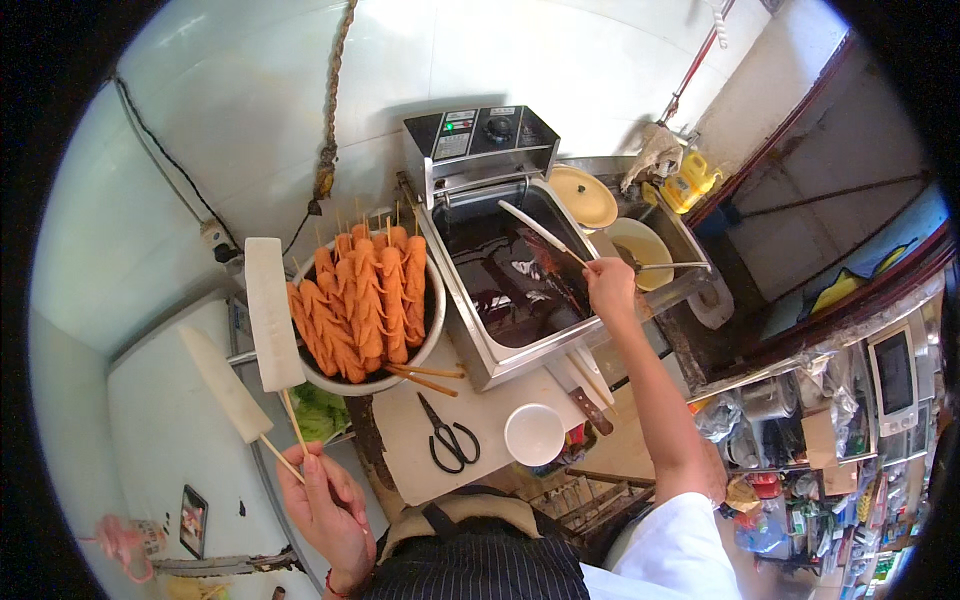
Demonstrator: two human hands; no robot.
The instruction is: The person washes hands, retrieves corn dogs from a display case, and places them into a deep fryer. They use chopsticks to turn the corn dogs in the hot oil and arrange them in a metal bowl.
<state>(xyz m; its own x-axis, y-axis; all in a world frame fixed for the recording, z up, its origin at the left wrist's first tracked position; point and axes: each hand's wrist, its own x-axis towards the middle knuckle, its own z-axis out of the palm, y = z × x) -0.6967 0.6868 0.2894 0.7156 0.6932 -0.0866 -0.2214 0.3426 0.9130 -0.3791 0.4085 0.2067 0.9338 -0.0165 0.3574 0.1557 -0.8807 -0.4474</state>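
Observation:
My left hand (322, 495) pinches the wooden sticks of two white skewered slabs (276, 315), which fan out up and to the left. Held by its stick in my right hand (611, 289), a third white slab (529, 223) slants over the dark oil of an electric deep fryer (484, 367). Whether its edge touches the oil I cannot tell. Left of the fryer, a round metal pot (437, 307) holds several orange-brown skewered sausages (367, 307), sticks mostly upward. A pair of wooden chopsticks (427, 373) lies across the pot's rim.
Black scissors (450, 439), a white bowl (534, 435) and a wooden-handled knife (585, 405) lie on the pale board (405, 472) nearest me. Beyond the fryer's right side are a yellow lid (583, 196), a pot with a ladle (652, 240) and a yellow jug (688, 182). A phone (193, 521) lies left.

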